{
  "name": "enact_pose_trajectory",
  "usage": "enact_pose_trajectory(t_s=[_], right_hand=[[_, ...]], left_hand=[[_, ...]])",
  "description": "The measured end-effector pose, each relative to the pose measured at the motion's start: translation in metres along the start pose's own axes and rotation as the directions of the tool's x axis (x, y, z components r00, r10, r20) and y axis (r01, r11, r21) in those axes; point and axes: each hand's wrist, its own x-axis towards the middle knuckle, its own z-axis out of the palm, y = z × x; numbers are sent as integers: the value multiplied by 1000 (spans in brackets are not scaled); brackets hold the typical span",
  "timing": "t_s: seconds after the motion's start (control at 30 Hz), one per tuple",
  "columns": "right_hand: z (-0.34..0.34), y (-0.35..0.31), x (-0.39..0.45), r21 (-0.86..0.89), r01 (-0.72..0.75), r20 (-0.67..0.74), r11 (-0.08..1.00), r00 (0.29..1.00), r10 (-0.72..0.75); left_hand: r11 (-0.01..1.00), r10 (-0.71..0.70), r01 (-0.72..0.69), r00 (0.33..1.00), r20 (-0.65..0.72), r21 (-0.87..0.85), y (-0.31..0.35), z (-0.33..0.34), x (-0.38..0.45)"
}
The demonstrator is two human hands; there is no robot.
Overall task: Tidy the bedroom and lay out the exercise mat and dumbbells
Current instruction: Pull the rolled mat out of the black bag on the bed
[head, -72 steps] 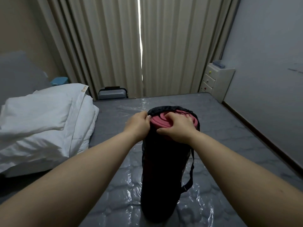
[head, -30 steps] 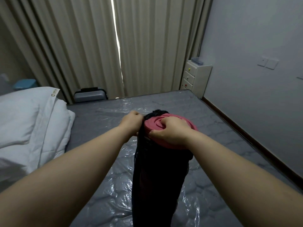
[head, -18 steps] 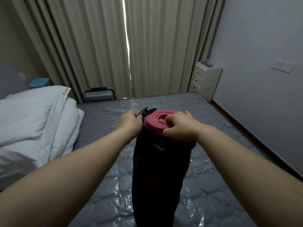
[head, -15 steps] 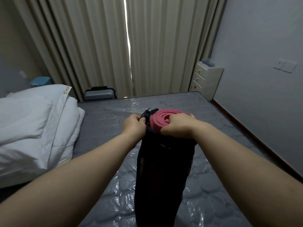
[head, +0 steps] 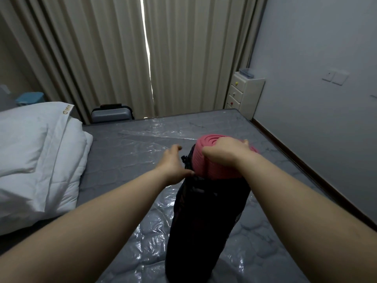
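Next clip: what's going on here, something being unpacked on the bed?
A person is getting a rolled pink exercise mat out of a black carry bag that stands upright on the plastic-wrapped mattress. The right hand grips the top of the roll, which sticks out above the bag's mouth. The left hand is at the bag's rim, thumb against it, fingers loosely extended. Most of the mat is inside the bag. A folded white duvet lies to the left.

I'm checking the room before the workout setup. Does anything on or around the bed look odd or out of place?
The mattress is bare and wrapped in clear, wrinkled plastic film, with no sheet on it. The white duvet sits bunched in a heap at its left side. The curtains leave a narrow bright gap in the middle. Nothing looks spilled or broken.
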Motion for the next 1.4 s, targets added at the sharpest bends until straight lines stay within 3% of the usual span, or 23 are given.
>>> enact_pose_trajectory(t_s=[0.1, 0.2, 0.3, 0.4, 0.47, 0.57, 0.63, 0.73, 0.87, 1.03, 1.1, 1.2, 1.27, 1.4], right_hand=[[15, -11, -6, -57, -65, -54, 996, 997, 62], [20, -12, -11, -60, -15, -147, 998, 989, 6], [14, -9, -13, -13, 150, -179, 989, 972, -150], [9, -16, -16, 7, 391, -211, 920, 900, -381], [4, -20, -16, 32, 442, -140, 896, 890, -434], [5, -26, -16, -3, 358, 23, 934, 934, -358], [11, -38, -18, -81, 295, 52, 952, 955, -291], [27, -53, -21, -116, 192, -61, 974, 978, -200], [39, -35, -18, -123, 246, -264, 962, 926, -270], [26, 4, -15, 80, 248, -162, 965, 959, -233], [17, 15, -17, 143, 244, -116, 959, 967, -228], [3, 27, -25, 237, 211, -35, 948, 977, -208], [-4, 30, -30, 252, 163, 50, 954, 982, -181], [-11, 27, -36, 95, 135, 154, 986, 977, -148]], left_hand=[[992, 129, -129, 990, 60, -4, 13, -3, 2], [991, 32, -21, 996, 85, -131, 12, -7, 0], [991, -48, 39, 997, -66, -130, 7, -16, 0], [984, -134, 101, 965, -224, -150, 0, -30, 0], [981, -157, 122, 956, -248, -152, -9, -39, -3], [981, -139, 109, 973, -186, -164, -23, -43, -16], [981, -103, 79, 986, -129, -177, -27, -37, -21], [991, -62, 46, 990, -126, -127, -27, -29, -19], [985, -26, 33, 999, -44, 169, -44, -13, -21], [951, -28, -14, 991, 131, 309, -51, 24, -23], [975, -56, 25, 990, 133, 220, -43, 27, -21], [965, -192, 191, 981, 9, -182, -26, 14, -13], [933, -235, 208, 970, -59, -292, -17, 4, -5], [912, -168, 204, 977, 130, -357, -1, 9, -2]])
